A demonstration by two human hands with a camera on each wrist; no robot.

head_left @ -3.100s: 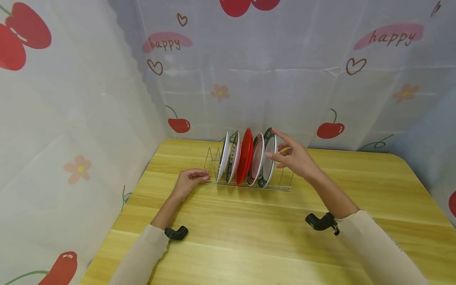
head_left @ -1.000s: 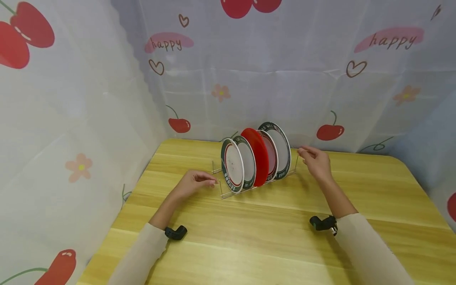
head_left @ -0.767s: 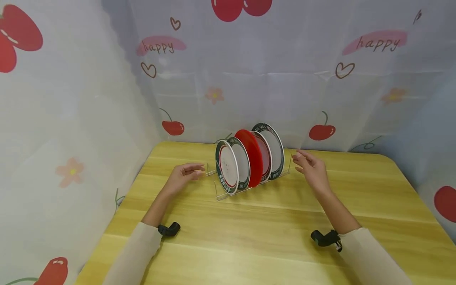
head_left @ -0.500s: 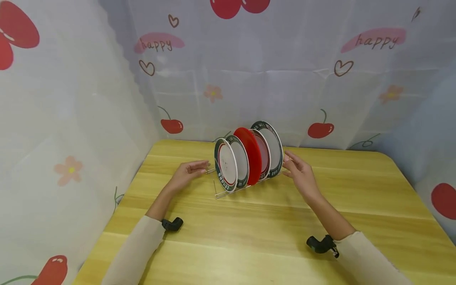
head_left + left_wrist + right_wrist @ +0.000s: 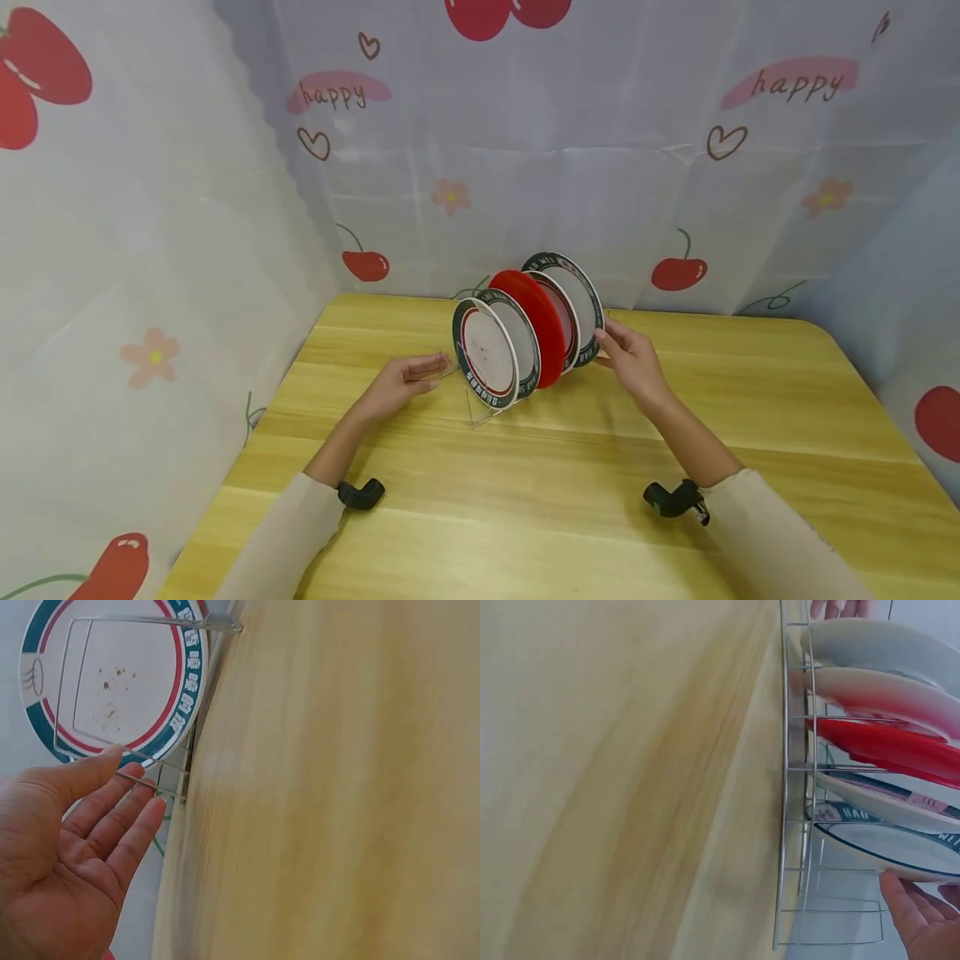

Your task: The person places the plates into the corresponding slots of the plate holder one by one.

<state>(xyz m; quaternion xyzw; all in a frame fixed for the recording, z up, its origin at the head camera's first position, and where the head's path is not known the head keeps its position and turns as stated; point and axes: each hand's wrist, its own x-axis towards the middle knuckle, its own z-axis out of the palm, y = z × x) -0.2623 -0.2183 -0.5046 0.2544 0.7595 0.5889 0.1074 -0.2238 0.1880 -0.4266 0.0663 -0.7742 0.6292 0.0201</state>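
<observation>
A wire dish rack (image 5: 480, 419) stands at an angle on the table, with several plates upright in it. At its left end is a white plate (image 5: 487, 350) with a green and red rim; a red plate (image 5: 546, 333) stands mid-row. The rightmost plate (image 5: 581, 304) has a dark green rim. My left hand (image 5: 401, 387) is at the rack's left end; in the left wrist view its thumb and extended fingers lie against the end wire. With my right hand (image 5: 633, 362), I touch the rightmost plate's edge with the thumb (image 5: 896, 896); the other fingers are partly hidden.
The wooden table (image 5: 495, 500) spreads in front of the rack. A patterned cloth (image 5: 525, 192) hangs close behind it, and another cloth wall (image 5: 187, 250) runs along the left. Black wrist cameras (image 5: 362, 494) are strapped at the sleeves.
The rack, first nearly parallel to the back edge, has turned so that its left end comes nearer me. Both hands came off it briefly, then returned to its ends, and it turned slightly more.
</observation>
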